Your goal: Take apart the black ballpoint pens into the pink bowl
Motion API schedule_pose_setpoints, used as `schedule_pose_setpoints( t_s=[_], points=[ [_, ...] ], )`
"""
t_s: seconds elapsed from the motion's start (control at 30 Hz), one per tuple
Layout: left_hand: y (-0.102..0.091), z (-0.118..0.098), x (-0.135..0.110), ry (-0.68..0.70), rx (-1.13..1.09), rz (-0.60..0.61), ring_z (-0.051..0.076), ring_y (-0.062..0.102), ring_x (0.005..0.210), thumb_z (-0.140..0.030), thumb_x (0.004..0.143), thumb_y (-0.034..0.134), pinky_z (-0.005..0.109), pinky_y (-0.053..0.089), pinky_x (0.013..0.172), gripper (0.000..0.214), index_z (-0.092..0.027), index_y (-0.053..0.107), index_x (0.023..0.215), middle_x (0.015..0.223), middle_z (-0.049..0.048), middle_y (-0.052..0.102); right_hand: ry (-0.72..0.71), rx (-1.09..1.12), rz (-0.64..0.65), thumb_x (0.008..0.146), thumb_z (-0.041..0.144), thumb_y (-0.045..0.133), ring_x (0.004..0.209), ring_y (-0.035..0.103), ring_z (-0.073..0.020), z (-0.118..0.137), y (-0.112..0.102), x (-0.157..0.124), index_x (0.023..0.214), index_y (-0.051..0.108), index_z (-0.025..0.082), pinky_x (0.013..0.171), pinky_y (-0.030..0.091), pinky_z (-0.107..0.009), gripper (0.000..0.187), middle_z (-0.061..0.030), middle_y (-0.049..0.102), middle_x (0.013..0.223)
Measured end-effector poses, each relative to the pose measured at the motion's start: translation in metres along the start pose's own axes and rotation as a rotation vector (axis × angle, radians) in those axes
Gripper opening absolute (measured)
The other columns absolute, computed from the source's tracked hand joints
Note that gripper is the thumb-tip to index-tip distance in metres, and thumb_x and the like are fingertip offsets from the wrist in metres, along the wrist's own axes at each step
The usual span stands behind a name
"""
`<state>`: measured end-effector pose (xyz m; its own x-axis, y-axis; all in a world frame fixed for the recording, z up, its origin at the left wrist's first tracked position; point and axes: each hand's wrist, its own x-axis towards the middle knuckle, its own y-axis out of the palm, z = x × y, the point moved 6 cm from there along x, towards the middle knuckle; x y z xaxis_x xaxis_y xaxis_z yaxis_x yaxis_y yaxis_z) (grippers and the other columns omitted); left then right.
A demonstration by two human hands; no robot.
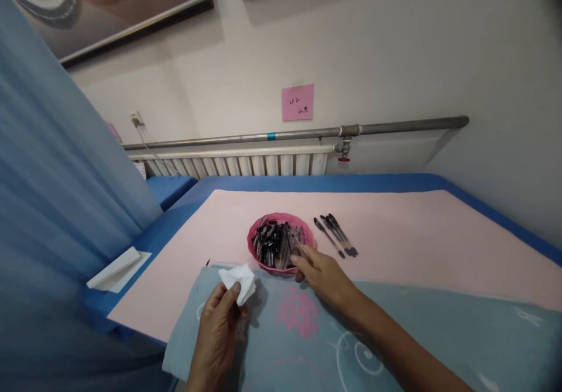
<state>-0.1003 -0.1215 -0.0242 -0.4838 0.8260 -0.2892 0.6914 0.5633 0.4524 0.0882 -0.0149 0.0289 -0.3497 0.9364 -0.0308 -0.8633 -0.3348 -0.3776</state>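
Observation:
My left hand (219,327) is closed on a crumpled white tissue (239,281), held just above a grey-blue towel (395,333) that lies along the near edge of the table. My right hand (322,272) reaches over the near rim of a pink bowl (259,256). Its fingertips are among the dark pens and pen parts (274,243) that fill the bowl. I cannot make out whether they have closed on one. To the right of the bowl, several black pens (336,235) lie side by side on the pink table cover (417,234).
A blue curtain (48,205) hangs close on the left. A white flat box on paper (115,268) rests at the table's left corner. Behind the table run a white radiator (237,164) and a grey pipe (395,127), with a pink note (297,102) on the wall.

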Motion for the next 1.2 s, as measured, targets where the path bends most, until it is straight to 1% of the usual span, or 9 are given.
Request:
schedule_pose_setpoints(
  t_s=[0.2, 0.33, 0.47, 0.57, 0.67, 0.83, 0.97, 1.1, 1.2],
  points=[
    [0.022, -0.007, 0.009, -0.05, 0.018, 0.063, 0.011, 0.06, 0.065, -0.027, 0.059, 0.081, 0.021, 0.05, 0.056, 0.033, -0.014, 0.068, 0.087, 0.083, 0.0035, 0.068, -0.021, 0.073, -0.004, 0.087, 0.045, 0.04, 0.046, 0.043, -0.0105, -0.012, -0.013, 0.004, 0.069, 0.05, 0.02, 0.045, 0.034, -0.022, 0.032, 0.0048, 0.047, 0.054],
    [0.077, -0.019, 0.025, 0.01, 0.078, 0.193, 0.013, 0.06, 0.062, -0.032, 0.059, 0.079, 0.021, 0.049, 0.054, 0.034, -0.014, 0.069, 0.086, 0.078, 0.0044, 0.069, -0.144, 0.104, -0.063, 0.091, 0.05, 0.028, 0.048, 0.04, -0.0118, -0.002, -0.033, 0.009, 0.068, 0.051, 0.02, 0.049, 0.036, -0.024, 0.045, 0.0042, 0.042, 0.053],
    [0.141, -0.022, 0.037, 0.094, 0.131, 0.328, 0.014, 0.061, 0.066, -0.034, 0.061, 0.077, 0.02, 0.046, 0.052, 0.035, -0.014, 0.069, 0.089, 0.082, 0.0053, 0.069, -0.345, -0.122, -0.132, 0.093, 0.045, 0.032, 0.066, 0.053, -0.0163, 0.011, -0.053, 0.01, 0.078, 0.056, 0.021, 0.066, 0.043, -0.029, 0.037, -0.0008, 0.057, 0.071],
    [0.183, -0.008, 0.038, 0.101, 0.149, 0.529, 0.014, 0.06, 0.068, -0.035, 0.067, 0.073, 0.021, 0.046, 0.057, 0.03, -0.014, 0.07, 0.089, 0.083, 0.0057, 0.069, -0.332, -0.244, -0.212, 0.094, 0.041, 0.033, 0.081, 0.06, -0.0202, 0.002, -0.066, 0.006, 0.09, 0.059, 0.022, 0.074, 0.045, -0.031, 0.033, -0.0045, 0.065, 0.086],
    [0.208, 0.01, 0.038, 0.086, 0.219, 0.687, 0.012, 0.057, 0.065, -0.033, 0.07, 0.071, 0.02, 0.045, 0.057, 0.026, -0.013, 0.071, 0.085, 0.078, 0.0063, 0.068, -0.288, -0.296, -0.274, 0.095, 0.04, 0.03, 0.083, 0.063, -0.0201, -0.013, -0.075, 0.002, 0.094, 0.059, 0.022, 0.073, 0.047, -0.029, 0.035, -0.0057, 0.067, 0.089],
    [0.223, 0.031, 0.042, -0.073, 0.18, 0.783, 0.01, 0.05, 0.057, -0.031, 0.07, 0.069, 0.019, 0.041, 0.05, 0.023, -0.01, 0.07, 0.082, 0.069, 0.0056, 0.064, -0.359, -0.531, -0.384, 0.095, 0.033, 0.031, 0.072, 0.063, -0.0178, -0.024, -0.089, -0.003, 0.085, 0.058, 0.02, 0.062, 0.043, -0.025, 0.032, -0.0058, 0.066, 0.078],
    [0.219, 0.042, 0.044, -0.186, 0.092, 0.755, 0.01, 0.048, 0.056, -0.026, 0.069, 0.071, 0.018, 0.038, 0.045, 0.019, -0.011, 0.068, 0.08, 0.069, 0.0043, 0.061, -0.374, -0.583, -0.306, 0.094, 0.029, 0.03, 0.067, 0.06, -0.0167, -0.029, -0.087, -0.002, 0.086, 0.058, 0.018, 0.06, 0.041, -0.026, 0.031, -0.0071, 0.065, 0.078],
    [0.211, 0.043, 0.041, -0.235, -0.05, 0.714, 0.008, 0.046, 0.053, -0.027, 0.069, 0.072, 0.018, 0.035, 0.043, 0.019, -0.013, 0.067, 0.08, 0.068, 0.0023, 0.058, -0.21, -0.247, -0.17, 0.093, 0.04, 0.03, 0.06, 0.055, -0.0146, -0.03, -0.073, 0.002, 0.084, 0.057, 0.019, 0.058, 0.041, -0.025, 0.036, -0.0047, 0.061, 0.071],
    [0.204, 0.037, 0.039, -0.21, -0.069, 0.714, 0.006, 0.042, 0.049, -0.029, 0.07, 0.071, 0.017, 0.032, 0.042, 0.019, -0.013, 0.067, 0.081, 0.064, 0.0007, 0.056, 0.14, 0.263, 0.092, 0.09, 0.053, 0.027, 0.038, 0.037, -0.0097, -0.039, -0.043, 0.0, 0.071, 0.053, 0.02, 0.039, 0.028, -0.021, 0.046, 0.003, 0.046, 0.049]
  ],
)
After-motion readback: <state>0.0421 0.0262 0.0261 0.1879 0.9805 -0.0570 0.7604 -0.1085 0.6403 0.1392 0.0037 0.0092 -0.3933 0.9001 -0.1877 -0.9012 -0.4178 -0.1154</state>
